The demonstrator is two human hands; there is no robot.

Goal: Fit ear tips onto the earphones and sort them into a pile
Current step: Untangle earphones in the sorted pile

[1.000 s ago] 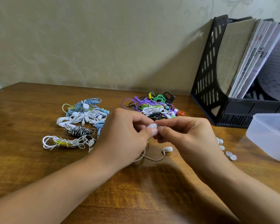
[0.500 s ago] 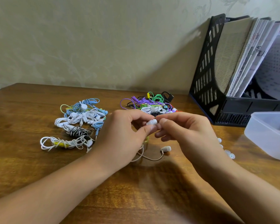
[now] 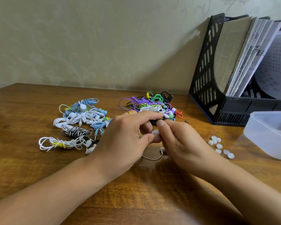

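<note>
My left hand (image 3: 125, 137) and my right hand (image 3: 180, 143) meet above the middle of the wooden table. Between their fingertips they pinch a white earbud (image 3: 155, 132). Its thin cable (image 3: 152, 158) loops down to the table, and the second white earbud (image 3: 162, 149) lies just under my right hand. Several clear ear tips (image 3: 219, 146) lie loose to the right of my right hand. A pile of white and blue earphones (image 3: 78, 120) sits to the left. A tangle of coloured earphones (image 3: 151, 104) lies behind my hands.
A black file rack (image 3: 206, 78) with papers stands at the back right against the wall. A translucent plastic box (image 3: 269, 135) sits at the right edge, near the ear tips. The wall runs close behind the table.
Both hands have dropped slightly toward the table and my left fingers have spread more. The pinch on the white earbud continues. The view has shifted a little.
</note>
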